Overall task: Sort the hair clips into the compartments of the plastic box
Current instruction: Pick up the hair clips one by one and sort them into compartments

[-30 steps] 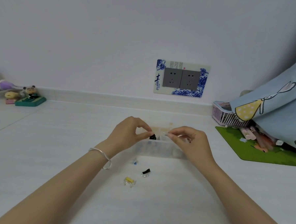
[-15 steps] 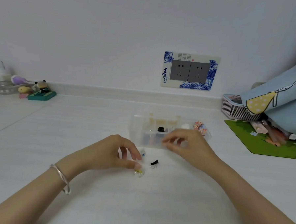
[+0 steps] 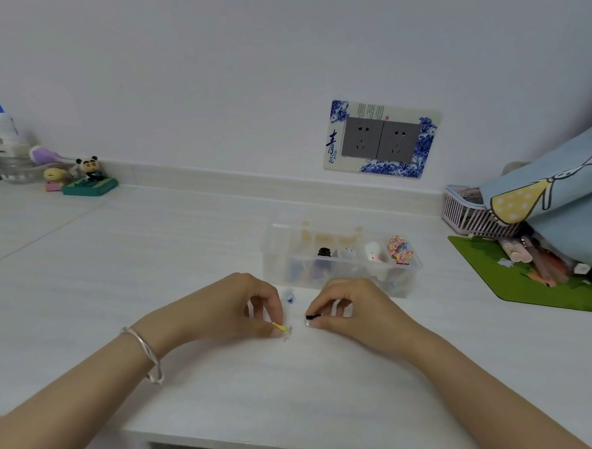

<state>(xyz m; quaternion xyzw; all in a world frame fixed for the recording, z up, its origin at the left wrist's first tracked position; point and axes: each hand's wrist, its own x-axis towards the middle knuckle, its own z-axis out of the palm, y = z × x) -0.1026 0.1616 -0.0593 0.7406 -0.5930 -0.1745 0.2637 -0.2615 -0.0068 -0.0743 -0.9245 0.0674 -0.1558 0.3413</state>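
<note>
Yellow hair clip (image 3: 280,327) at the near centre of the white worktop (image 3: 186,250), pinched between thumb and fingertip of the left hand (image 3: 237,306); cannot tell if it is lifted or touching the surface. Black hair clip (image 3: 312,317) just to its right, pinched by the right hand (image 3: 353,303), fingers (image 3: 339,296) curled over it. The two hands are close together but apart. Small blue clip (image 3: 289,297) lies loose on the worktop just beyond them, between the hands and the box.

Clear plastic box (image 3: 324,274) sits just beyond the hands, slightly right of centre, lid off, with divider walls inside. In it are a dark clip (image 3: 323,252) in a middle compartment, pale white pieces (image 3: 373,251) further right, and a floral patterned clip (image 3: 399,249) at the right end. More small coloured items show through the front wall, too blurred to name.

Silver bracelet (image 3: 145,349) on the left wrist. Both forearms are bare.

The worktop is white with a faint grain and its near edge shows at the bottom. A low white upstand runs along the far side, under a plain pale wall. Double wall socket (image 3: 382,139) in a blue-and-white decorated frame is above the box. At the right are a green mat (image 3: 530,280) with pens or tubes on it, a pink slatted basket (image 3: 469,215) behind it, and light blue cartoon-print fabric (image 3: 560,190) hanging over both. At the far left are a panda figurine (image 3: 87,165) on a green base, a yellow toy (image 3: 53,175), a purple item (image 3: 46,155), and a white bottle with a blue cap (image 3: 3,123) above a clear jar.
</note>
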